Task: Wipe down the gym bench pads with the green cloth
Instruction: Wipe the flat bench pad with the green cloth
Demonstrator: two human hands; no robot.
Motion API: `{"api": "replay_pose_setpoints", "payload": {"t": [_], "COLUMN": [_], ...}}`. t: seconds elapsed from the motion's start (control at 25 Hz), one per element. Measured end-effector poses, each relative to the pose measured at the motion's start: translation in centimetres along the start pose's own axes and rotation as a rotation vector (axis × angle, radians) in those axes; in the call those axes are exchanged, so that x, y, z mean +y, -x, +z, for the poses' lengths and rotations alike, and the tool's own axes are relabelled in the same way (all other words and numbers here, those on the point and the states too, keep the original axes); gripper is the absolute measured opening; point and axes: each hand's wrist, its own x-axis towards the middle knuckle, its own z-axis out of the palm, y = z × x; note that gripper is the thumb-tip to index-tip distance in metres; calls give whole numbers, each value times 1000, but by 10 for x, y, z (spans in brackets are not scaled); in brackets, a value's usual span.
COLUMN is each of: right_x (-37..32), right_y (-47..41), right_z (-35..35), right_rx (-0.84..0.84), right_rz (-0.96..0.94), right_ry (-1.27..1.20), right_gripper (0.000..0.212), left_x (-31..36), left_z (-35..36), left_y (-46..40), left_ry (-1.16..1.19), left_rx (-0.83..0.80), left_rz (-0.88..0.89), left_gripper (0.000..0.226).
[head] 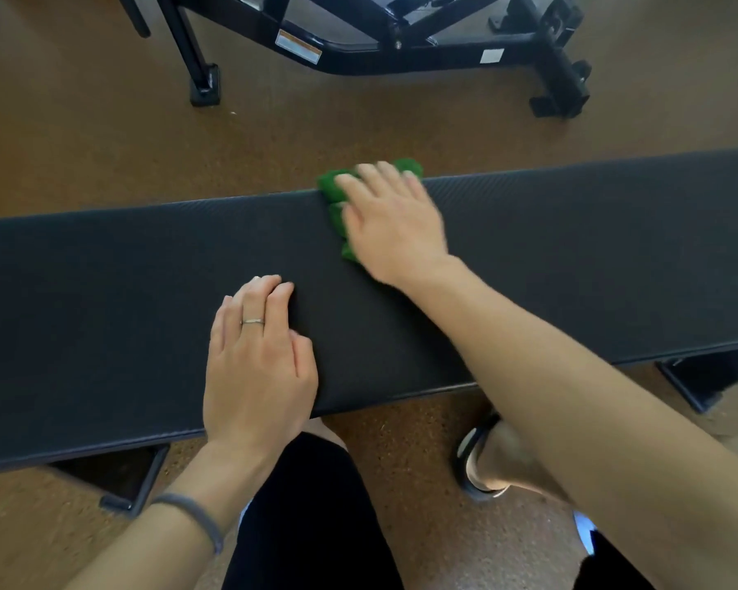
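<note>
A: Start at the left. What is there?

B: The long black bench pad point(103, 313) runs across the whole view, slanting up toward the right. Under its near left edge a dark metal foot point(133, 483) stands on the brown speckled floor point(60, 142).

A: And the first hand?

B: The left hand point(258, 355) lies palm down on the pad, close to the near edge. Its fingers are straight and held together, flat against the surface, gripping nothing. There is a thin ring point(252, 321) on one finger and a grey band point(197, 517) round the wrist.

A: Moving right?

B: The green cloth point(335, 198) sits at the far edge of the pad, a little right of the middle. Part of it bunches over that far edge, and a strip of it shows beside the thumb.

A: Who has it?

B: The right hand point(395, 223) is spread on top of it, fingers extended and pressing the cloth down onto the pad, not curled round it. The hand is slightly blurred. Its forearm reaches in from the lower right.

A: Anything else over there?

B: Below the pad, a shoe point(471, 462) rests on the floor, and dark trousers point(312, 525) cover a knee between the two arms. A second metal foot point(695, 381) shows under the pad's right end. Beyond the bench, at the top, stands the black frame point(401, 57) of another gym machine, with labels on its tubing.
</note>
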Motion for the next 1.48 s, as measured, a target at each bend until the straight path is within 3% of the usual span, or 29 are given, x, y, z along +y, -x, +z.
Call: {"api": "replay_pose_setpoints", "payload": {"t": [0.08, 0.16, 0.28, 0.36, 0.44, 0.56, 0.68, 0.76, 0.84, 0.92, 1.04, 1.12, 1.28, 1.48], "right_x": [66, 128, 126, 74, 8, -68, -36, 32, 95, 92, 7, -41, -19, -5], "right_y": [6, 23, 29, 26, 30, 62, 76, 68, 62, 72, 129, 184, 171, 158], "right_z": [-12, -23, -23, -11, -2, 9, 3, -7, -22, -25, -10, -2, -5, -2], "right_rx": [111, 103, 70, 118, 149, 57, -2, 47, 68, 102, 171, 83, 95, 166], "right_rz": [98, 243, 467, 419, 255, 14, -171, -55, 192, 372, 278, 159, 30, 149], "right_ry": [55, 63, 35, 70, 28, -40, -18, 37, 30, -7, -9, -45, -25, -30], "right_gripper": [59, 58, 51, 55, 59, 52, 52, 55, 51, 52, 55, 52, 47, 44], "left_x": [1, 2, 4, 4, 3, 2, 2, 3, 3, 4, 3, 2, 1, -1], "left_z": [-1, 0, 1, 1, 2, 0, 0, -1, -2, 0, 1, 1, 1, 0], "left_y": [0, 0, 0, 0, 0, 0, 1, -1, 0, 1, 2, 2, 2, 5], "left_ry": [4, -2, -9, -14, -18, -21, -10, 11, 24, 27, 21, 14, 24, 9], "left_rx": [-2, -9, -8, -6, -2, -6, -10, -17, -19, -9, 5, 6, -6, -5], "left_rz": [-16, -22, -25, -29, -24, -9, -13, -15, -13, -12, 1, 11, 10, 34], "left_gripper": [49, 49, 49, 50, 50, 50, 50, 50, 50, 49, 51, 51, 45, 47]}}
